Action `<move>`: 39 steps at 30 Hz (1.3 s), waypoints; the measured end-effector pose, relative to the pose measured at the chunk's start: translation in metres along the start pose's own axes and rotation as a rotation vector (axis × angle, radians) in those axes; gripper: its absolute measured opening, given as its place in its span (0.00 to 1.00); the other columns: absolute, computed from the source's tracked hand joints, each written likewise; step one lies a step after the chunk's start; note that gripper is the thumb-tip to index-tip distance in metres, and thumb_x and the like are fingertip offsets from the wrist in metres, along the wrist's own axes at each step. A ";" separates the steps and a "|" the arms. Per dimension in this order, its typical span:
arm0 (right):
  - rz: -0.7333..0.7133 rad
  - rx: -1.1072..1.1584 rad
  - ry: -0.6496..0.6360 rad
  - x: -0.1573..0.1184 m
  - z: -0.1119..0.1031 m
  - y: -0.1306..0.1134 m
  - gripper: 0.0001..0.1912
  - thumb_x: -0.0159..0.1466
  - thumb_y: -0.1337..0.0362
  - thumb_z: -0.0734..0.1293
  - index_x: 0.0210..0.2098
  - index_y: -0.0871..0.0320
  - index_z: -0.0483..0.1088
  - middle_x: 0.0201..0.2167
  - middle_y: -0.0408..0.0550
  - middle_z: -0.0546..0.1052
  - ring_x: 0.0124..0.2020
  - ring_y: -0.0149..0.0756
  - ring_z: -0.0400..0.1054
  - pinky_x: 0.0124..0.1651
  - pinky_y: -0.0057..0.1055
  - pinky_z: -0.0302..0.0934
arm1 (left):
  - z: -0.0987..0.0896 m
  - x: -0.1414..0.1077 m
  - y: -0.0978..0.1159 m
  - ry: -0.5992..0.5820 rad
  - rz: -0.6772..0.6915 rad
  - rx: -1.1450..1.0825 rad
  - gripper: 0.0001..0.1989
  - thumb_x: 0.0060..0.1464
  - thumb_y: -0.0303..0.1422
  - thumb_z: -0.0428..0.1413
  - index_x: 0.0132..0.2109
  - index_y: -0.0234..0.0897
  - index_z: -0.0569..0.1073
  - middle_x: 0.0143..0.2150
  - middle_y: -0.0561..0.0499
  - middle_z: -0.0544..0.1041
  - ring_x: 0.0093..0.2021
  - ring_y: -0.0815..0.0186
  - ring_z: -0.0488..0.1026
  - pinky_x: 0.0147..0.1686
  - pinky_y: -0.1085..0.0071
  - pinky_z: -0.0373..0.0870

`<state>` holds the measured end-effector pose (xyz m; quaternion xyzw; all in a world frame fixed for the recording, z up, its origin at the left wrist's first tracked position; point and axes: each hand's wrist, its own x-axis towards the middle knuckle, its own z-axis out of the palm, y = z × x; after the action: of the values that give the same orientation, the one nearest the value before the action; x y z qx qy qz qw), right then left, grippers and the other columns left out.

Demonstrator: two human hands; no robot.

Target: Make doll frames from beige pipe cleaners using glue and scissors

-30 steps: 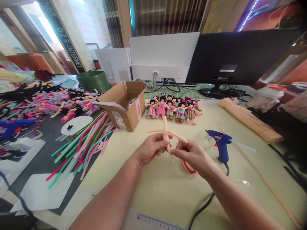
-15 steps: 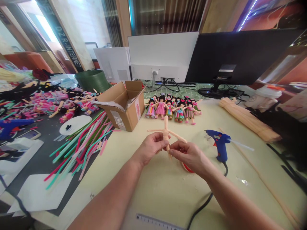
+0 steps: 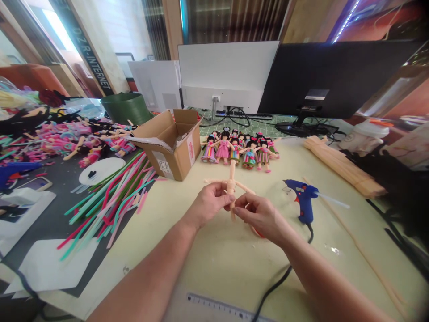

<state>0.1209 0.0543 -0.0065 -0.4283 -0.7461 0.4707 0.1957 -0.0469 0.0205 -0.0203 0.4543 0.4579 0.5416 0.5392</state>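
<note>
A peach pipe-cleaner figure (image 3: pixel 232 182) with a straight upper stem and two side arms is held upright over the middle of the table. My left hand (image 3: pixel 212 201) pinches its body from the left. Thumb and fingers of my right hand (image 3: pixel 256 212) are closed on its lower part from the right. Behind my right hand, a red round object (image 3: pixel 258 232) is mostly hidden. Beyond the figure lies a group of small finished dolls (image 3: pixel 250 154) in coloured dresses.
An open cardboard box (image 3: pixel 184 156), coloured pipe cleaners (image 3: pixel 114 197) and piled dolls (image 3: pixel 67 138) lie left. A blue glue gun (image 3: pixel 304 201) with its cord, and peach pipe-cleaner bundles (image 3: pixel 345 167), lie right. A ruler (image 3: pixel 217 306) lies in front; monitors (image 3: pixel 228 71) stand behind.
The view has shifted slightly. My right fingers have moved a little up and left along the figure's lower part, and its right arm now shows less length beyond my hand.
</note>
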 end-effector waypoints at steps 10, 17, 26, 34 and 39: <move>-0.083 -0.107 0.047 -0.001 0.005 0.001 0.07 0.59 0.60 0.64 0.29 0.56 0.70 0.21 0.40 0.67 0.18 0.25 0.54 0.21 0.25 0.48 | 0.001 -0.001 0.000 0.028 -0.053 0.090 0.10 0.50 0.35 0.59 0.38 0.34 0.71 0.27 0.51 0.74 0.26 0.70 0.69 0.27 0.74 0.66; -0.143 -0.155 0.115 -0.001 0.006 0.003 0.08 0.59 0.59 0.65 0.30 0.56 0.71 0.26 0.41 0.70 0.21 0.26 0.57 0.23 0.25 0.51 | 0.001 0.000 0.001 0.078 -0.094 0.110 0.10 0.49 0.35 0.59 0.37 0.34 0.70 0.26 0.52 0.74 0.23 0.73 0.68 0.25 0.76 0.65; -0.052 -0.060 0.076 -0.002 0.000 -0.008 0.11 0.58 0.57 0.66 0.31 0.59 0.72 0.21 0.41 0.69 0.20 0.27 0.57 0.22 0.25 0.49 | 0.001 -0.001 0.004 0.084 -0.092 0.071 0.11 0.49 0.35 0.59 0.39 0.33 0.71 0.25 0.52 0.75 0.23 0.72 0.69 0.25 0.76 0.64; -0.021 -0.118 0.084 -0.001 0.006 -0.002 0.09 0.58 0.57 0.65 0.31 0.56 0.71 0.21 0.40 0.70 0.19 0.26 0.56 0.22 0.25 0.49 | 0.004 -0.001 0.000 0.037 -0.102 0.022 0.11 0.49 0.35 0.59 0.38 0.33 0.71 0.25 0.51 0.75 0.24 0.70 0.71 0.27 0.74 0.67; -0.063 -0.079 0.035 0.001 -0.004 -0.004 0.13 0.61 0.55 0.62 0.31 0.57 0.71 0.24 0.42 0.71 0.24 0.29 0.61 0.27 0.26 0.55 | -0.001 0.001 0.001 0.070 -0.103 -0.014 0.14 0.49 0.37 0.59 0.40 0.34 0.70 0.26 0.51 0.75 0.24 0.71 0.71 0.23 0.77 0.61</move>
<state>0.1213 0.0568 -0.0012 -0.4201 -0.7737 0.4271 0.2062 -0.0486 0.0210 -0.0195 0.4070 0.4954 0.5321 0.5530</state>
